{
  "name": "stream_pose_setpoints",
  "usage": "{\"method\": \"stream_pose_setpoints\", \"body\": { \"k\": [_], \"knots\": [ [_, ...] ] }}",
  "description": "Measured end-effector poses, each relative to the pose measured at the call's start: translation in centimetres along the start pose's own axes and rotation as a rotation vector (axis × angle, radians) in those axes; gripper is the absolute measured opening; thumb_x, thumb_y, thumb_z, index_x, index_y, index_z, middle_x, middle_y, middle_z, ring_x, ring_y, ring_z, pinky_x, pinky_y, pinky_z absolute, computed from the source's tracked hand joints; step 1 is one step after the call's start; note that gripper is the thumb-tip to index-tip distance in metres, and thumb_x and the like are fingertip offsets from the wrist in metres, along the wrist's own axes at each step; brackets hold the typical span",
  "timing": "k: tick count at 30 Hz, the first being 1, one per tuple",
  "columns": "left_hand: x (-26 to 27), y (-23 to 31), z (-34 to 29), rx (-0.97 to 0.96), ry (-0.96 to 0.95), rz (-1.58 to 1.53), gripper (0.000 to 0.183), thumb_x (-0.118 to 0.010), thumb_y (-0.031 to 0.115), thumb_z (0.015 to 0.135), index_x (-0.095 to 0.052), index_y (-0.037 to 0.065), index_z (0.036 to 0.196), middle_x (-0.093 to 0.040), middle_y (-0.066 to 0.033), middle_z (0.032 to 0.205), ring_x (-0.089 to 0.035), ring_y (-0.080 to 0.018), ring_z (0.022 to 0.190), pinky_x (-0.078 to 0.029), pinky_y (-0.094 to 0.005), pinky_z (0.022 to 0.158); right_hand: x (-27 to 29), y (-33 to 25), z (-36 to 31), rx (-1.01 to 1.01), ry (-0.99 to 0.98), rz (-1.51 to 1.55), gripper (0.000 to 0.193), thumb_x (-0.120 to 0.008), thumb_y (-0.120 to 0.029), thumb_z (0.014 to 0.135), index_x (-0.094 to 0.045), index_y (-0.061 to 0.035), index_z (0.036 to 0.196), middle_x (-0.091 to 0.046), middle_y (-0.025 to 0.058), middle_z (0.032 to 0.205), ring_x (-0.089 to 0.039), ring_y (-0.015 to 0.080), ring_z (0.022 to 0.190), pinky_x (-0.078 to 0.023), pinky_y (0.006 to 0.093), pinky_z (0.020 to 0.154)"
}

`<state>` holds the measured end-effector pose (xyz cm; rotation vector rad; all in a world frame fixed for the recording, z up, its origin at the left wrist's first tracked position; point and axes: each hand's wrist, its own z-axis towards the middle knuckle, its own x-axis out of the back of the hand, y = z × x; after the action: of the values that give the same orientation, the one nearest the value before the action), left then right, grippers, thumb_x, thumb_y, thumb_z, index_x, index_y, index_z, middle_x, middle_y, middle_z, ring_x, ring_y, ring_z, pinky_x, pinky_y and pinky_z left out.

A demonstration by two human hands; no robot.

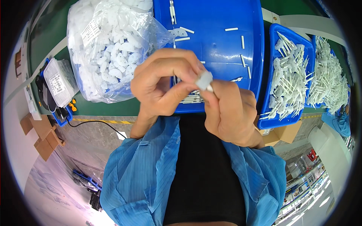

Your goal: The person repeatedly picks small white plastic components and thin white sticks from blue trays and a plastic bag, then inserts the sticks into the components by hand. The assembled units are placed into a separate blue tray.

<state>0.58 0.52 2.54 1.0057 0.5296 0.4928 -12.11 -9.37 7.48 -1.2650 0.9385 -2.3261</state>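
Note:
My left hand (pixel 162 84) and my right hand (pixel 230 115) meet in front of my chest, both pinching one small white plastic piece (pixel 204 80) between fingertips. A thin white pin sticks out under the piece at my right thumb. Behind the hands lies a big blue tray (pixel 211 22) with a few loose white pins (pixel 231 29) and flat white parts. Both wrists come out of blue striped sleeves.
A clear bag of white plastic discs (pixel 109 49) stands at the left on the green bench. Two smaller blue trays (pixel 288 75) heaped with assembled white pins (pixel 328 75) sit at the right. A small clear box (pixel 58 81) and cardboard boxes (pixel 41 132) lie far left.

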Motion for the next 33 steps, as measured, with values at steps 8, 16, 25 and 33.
{"method": "stream_pose_setpoints", "body": {
  "k": [8,16,25,33],
  "knots": [
    [0.2,-1.6,1.0,-0.281,-0.083,0.207,0.038,-0.089,0.013,0.068,-0.073,-0.001,0.100,-0.072,-0.0182,0.100,-0.072,-0.0248,0.082,-0.059,-0.0289,0.068,-0.7,2.4,0.0,-0.046,0.105,0.237,0.017,-0.070,0.002,0.081,-0.067,0.0004,0.098,-0.058,0.0099,0.078,-0.056,0.0242,0.068,-0.046,0.0345,0.060],
    [2.0,-0.3,1.9,-0.221,-0.236,0.292,0.046,-0.091,0.009,0.066,-0.064,-0.007,0.101,-0.063,-0.0233,0.110,-0.071,-0.0307,0.089,-0.064,-0.0438,0.078,-0.7,2.3,-0.6,-0.097,0.033,0.238,0.024,-0.072,0.003,0.078,-0.070,0.0009,0.102,-0.050,0.0072,0.074,-0.047,0.0225,0.062,-0.039,0.0342,0.057],
    [1.0,0.1,1.1,-0.243,-0.113,0.310,0.032,-0.090,0.002,0.064,-0.070,-0.001,0.089,-0.063,-0.0163,0.102,-0.073,-0.0284,0.086,-0.063,-0.0374,0.075,0.9,3.1,0.0,-0.125,-0.118,0.493,0.020,-0.071,-0.004,0.078,-0.069,0.0002,0.097,-0.056,0.0078,0.077,-0.052,0.0223,0.065,-0.041,0.0328,0.058],
    [0.5,0.0,0.3,-0.411,-0.173,0.484,0.026,-0.086,0.004,0.056,-0.076,0.010,0.079,-0.058,-0.0058,0.086,-0.072,-0.0288,0.083,-0.062,-0.0329,0.064,1.1,0.8,0.1,-0.714,-0.149,0.603,0.022,-0.065,-0.013,0.096,-0.072,0.0039,0.083,-0.066,0.0078,0.061,-0.052,0.0080,0.048,-0.039,0.0253,0.045]
  ]
}}
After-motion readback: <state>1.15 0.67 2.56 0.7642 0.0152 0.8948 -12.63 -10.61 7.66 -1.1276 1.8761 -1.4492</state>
